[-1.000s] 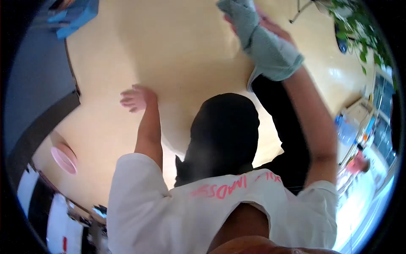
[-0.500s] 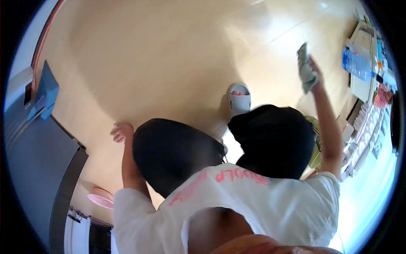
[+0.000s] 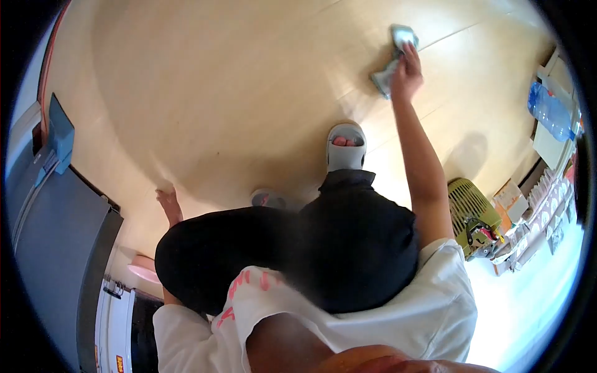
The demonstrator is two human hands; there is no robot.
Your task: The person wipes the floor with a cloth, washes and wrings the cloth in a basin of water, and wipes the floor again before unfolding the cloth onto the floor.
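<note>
My right hand (image 3: 408, 76) is stretched far forward at the upper right, its fingers closed on a grey-green cloth (image 3: 384, 81). The cloth sticks out on both sides of my fingers and lies on or just over the tan floor (image 3: 249, 74). Down at the left, beyond my bent knee, my left hand (image 3: 168, 200) rests fingertips-down on the floor. Nothing shows in it, and its fingers look extended. A grey slipper (image 3: 346, 155) is on one foot, between my two arms; part of a second slipper (image 3: 268, 198) shows beside my knee.
A dark grey cabinet-like panel (image 3: 56, 248) stands at the left, with a blue holder (image 3: 61, 133) on it. Behind my left arm is a pink basin (image 3: 145, 267). To the right are a green slatted basket (image 3: 472, 205), a cardboard box (image 3: 510, 200) and a large clear-blue bottle (image 3: 550, 112).
My right hand has swung forward and left with the cloth, from raised at the right to floor level. My body has leaned and turned, and my left hand now meets the floor.
</note>
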